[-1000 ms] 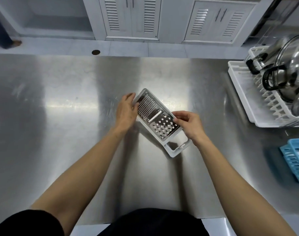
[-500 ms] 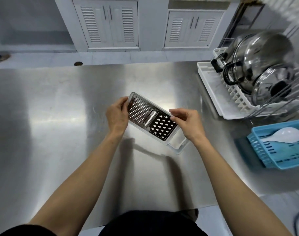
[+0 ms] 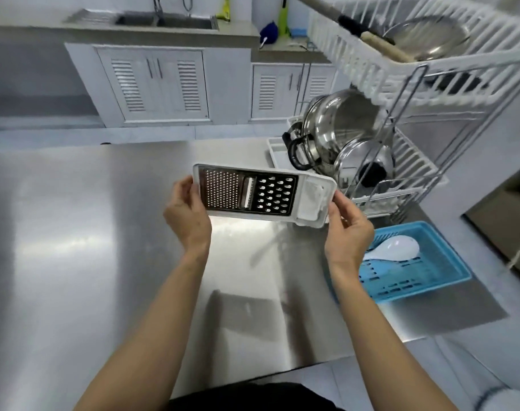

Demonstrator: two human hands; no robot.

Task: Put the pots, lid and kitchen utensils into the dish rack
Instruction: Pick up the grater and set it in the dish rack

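Both hands up now, left hand (image 3: 187, 215) and right hand (image 3: 346, 229) pinching the ends of the grater (image 3: 253, 192), which looks light, rigid, with sharp holes best avoided.

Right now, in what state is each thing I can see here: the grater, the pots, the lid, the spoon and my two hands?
Grater: lifted off the table, held level at both ends.
Left hand: grips the grater's grating end.
Right hand: holds its handle end.
Pots: on their sides in the dish rack.
Lid: upright in the rack.
White spoon: lying in the blue basket.
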